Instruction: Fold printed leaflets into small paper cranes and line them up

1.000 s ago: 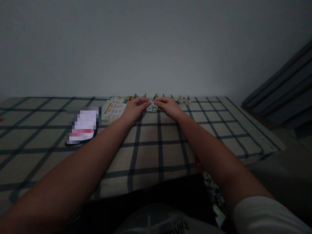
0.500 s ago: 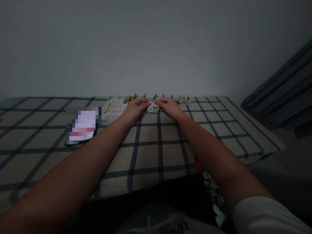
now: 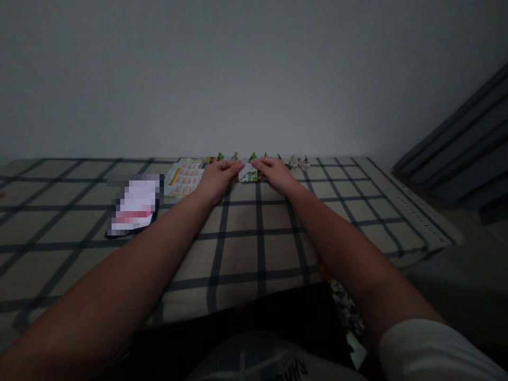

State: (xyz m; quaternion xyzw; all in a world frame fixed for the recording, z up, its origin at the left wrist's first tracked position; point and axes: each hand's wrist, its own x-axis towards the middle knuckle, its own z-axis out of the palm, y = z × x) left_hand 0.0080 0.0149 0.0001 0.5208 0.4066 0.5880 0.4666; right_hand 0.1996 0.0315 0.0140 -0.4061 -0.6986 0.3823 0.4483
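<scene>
A small folded piece of printed paper (image 3: pixel 248 173), white with green, is held up between both hands over the checked tablecloth. Its left edge is pinched by the thumb and fingers of my left hand (image 3: pixel 219 179). My right hand (image 3: pixel 274 173) grips its upper right corner. Just behind the hands, a row of small folded paper shapes (image 3: pixel 298 162) stands along the far edge, partly covered by my fingers. Left of my left hand lies a printed sheet (image 3: pixel 186 177) with orange blocks of text.
A phone (image 3: pixel 137 203) with a lit, blurred screen rests on the checked cloth (image 3: pixel 238 254) to the left. A plain wall (image 3: pixel 254 79) rises behind the table. At the right are dark grey folds (image 3: pixel 464 143), perhaps a curtain.
The folded paper has shifted slightly left and up, and more of its face shows. Both hands still pinch it, with small finger movements.
</scene>
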